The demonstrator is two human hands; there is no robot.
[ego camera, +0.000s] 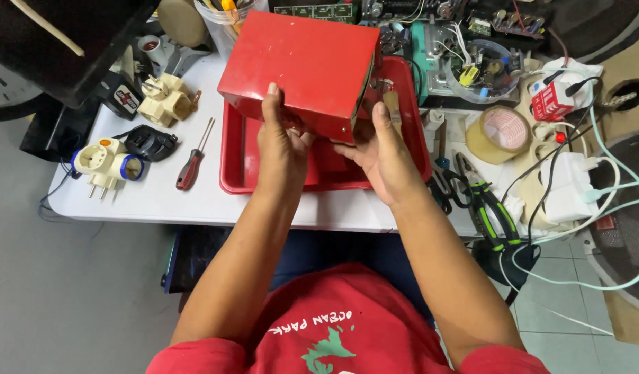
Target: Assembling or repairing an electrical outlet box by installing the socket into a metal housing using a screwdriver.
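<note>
we hold the red metal box (302, 66) tilted above the red tray (406, 149) on the white table (153, 197). left hand (281, 142) and right hand (378, 156) clasp its near edge, fingers closed on it. tape roll (501, 133), pliers (487, 204), and screwdriver (193, 158) lie alongside.

One red metal box (302, 66), one red tray (236, 163), one screwdriver (193, 158), one tape roll (501, 133), three plug adapters (108, 163) (all near the table's left edge), two hands (281, 142).
</note>
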